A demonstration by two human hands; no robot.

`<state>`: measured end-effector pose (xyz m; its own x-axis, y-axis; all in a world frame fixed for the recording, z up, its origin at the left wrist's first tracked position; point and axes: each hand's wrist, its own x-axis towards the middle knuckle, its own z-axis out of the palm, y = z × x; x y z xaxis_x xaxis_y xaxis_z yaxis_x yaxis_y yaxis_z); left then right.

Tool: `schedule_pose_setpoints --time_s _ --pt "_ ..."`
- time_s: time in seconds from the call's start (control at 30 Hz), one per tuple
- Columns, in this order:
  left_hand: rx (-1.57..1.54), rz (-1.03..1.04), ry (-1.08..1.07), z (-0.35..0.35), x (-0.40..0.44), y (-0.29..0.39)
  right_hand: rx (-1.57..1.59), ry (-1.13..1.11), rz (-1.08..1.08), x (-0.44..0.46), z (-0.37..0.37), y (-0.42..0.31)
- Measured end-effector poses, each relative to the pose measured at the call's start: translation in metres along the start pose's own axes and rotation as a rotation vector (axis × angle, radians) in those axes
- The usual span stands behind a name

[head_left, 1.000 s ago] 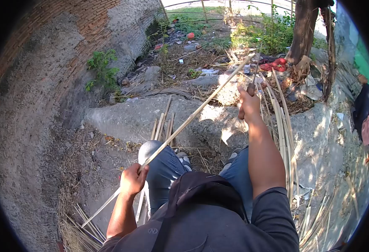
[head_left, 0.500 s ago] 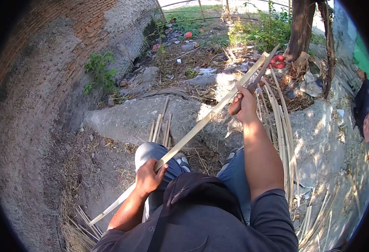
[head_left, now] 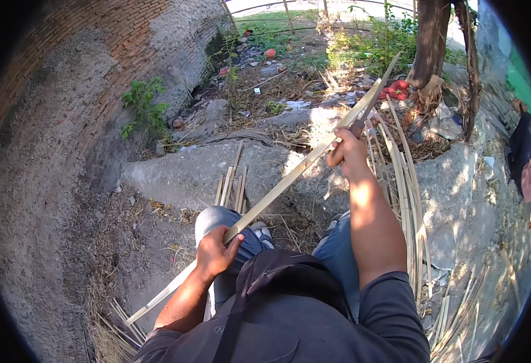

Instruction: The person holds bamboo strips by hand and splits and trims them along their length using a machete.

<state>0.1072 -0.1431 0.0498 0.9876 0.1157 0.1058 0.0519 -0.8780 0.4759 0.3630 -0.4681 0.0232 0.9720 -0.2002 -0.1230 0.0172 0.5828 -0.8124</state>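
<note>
A long pale bamboo strip (head_left: 289,179) runs diagonally from the lower left, past my left knee, up to the far right. My left hand (head_left: 216,251) is closed around its lower part beside the knee. In my right hand (head_left: 348,149) is the wooden handle of a long-bladed knife (head_left: 375,97), which points up and away. The blade lies alongside the strip's far end; whether its edge touches the strip I cannot tell. My right fingertips are close against the strip.
More bamboo strips (head_left: 407,187) lie to the right, with shorter ones (head_left: 234,184) beyond my left knee. A concrete ledge (head_left: 175,172) crosses ahead. A brick wall (head_left: 66,121) rises on the left, and a tree trunk (head_left: 430,42) stands at the far right.
The knife blade has tilted slightly more upright, and my right hand has shifted a little down and toward me. My left hand and the strip are nearly unmoved.
</note>
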Motion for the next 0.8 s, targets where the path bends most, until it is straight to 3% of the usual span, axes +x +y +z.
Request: schedule_pose_setpoints --time_s 0.2,0.3,0.4,0.53,0.63,0.7,0.8 --pt "-0.092 -0.023 -0.156 -0.004 0.009 0.001 0.029 -0.079 0.054 0.004 0.003 0.009" --pt "-0.085 0.017 -0.058 -0.002 0.009 0.000 0.015 -0.023 0.065 0.007 0.001 0.010" --pt "-0.085 0.228 0.147 -0.009 0.020 0.011 0.009 -0.011 0.099 0.010 -0.001 0.011" --pt "-0.544 0.291 0.077 -0.050 0.037 0.055 0.000 -0.026 0.045 0.021 -0.008 0.022" --pt "-0.847 0.414 -0.108 -0.084 0.036 0.105 0.033 -0.031 0.084 0.024 -0.009 0.023" --pt "-0.763 0.660 -0.116 -0.098 0.042 0.132 0.024 0.028 0.083 0.006 0.007 0.008" --pt "-0.881 0.759 -0.244 -0.101 0.040 0.166 0.063 -0.007 0.122 0.009 0.003 0.010"
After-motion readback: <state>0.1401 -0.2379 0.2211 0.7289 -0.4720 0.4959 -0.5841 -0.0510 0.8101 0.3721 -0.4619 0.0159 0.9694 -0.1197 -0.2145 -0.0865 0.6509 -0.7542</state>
